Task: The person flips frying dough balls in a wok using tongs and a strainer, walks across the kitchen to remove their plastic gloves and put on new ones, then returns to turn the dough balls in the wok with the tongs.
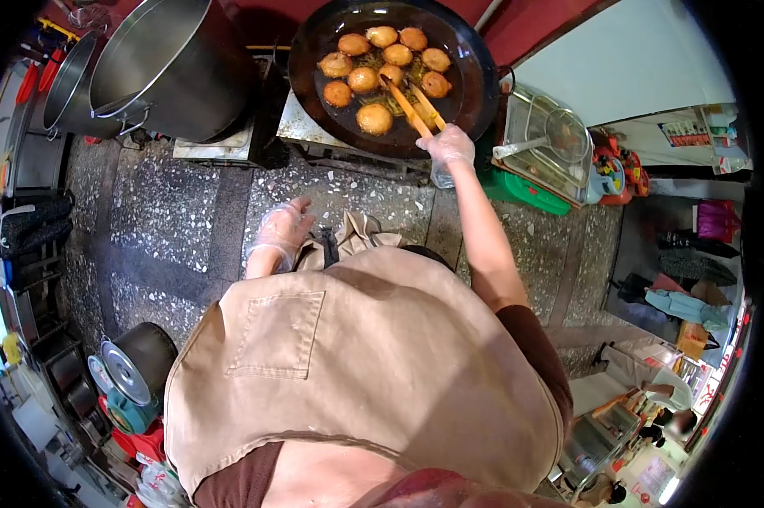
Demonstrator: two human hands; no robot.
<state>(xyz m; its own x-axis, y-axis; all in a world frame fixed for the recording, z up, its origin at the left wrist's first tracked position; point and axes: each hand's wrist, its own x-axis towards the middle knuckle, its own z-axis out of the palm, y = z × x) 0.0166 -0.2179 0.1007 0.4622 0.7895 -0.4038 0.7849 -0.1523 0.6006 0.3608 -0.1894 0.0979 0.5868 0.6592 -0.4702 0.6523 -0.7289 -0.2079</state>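
My right hand, in a clear plastic glove, grips a pair of long wooden chopsticks. Their tips reach down among several round, golden-brown fried balls in a wide black wok of oil. The tips are close to one ball near the middle; whether they touch it I cannot tell. My left hand, gloved too, hangs in front of the beige apron with loosely extended fingers and nothing in it.
Left of the wok stands a large metal pot on a burner. To the right, a strainer lies over a tray, beside a green container. A lidded pot sits on the left. Other people are far off at lower right.
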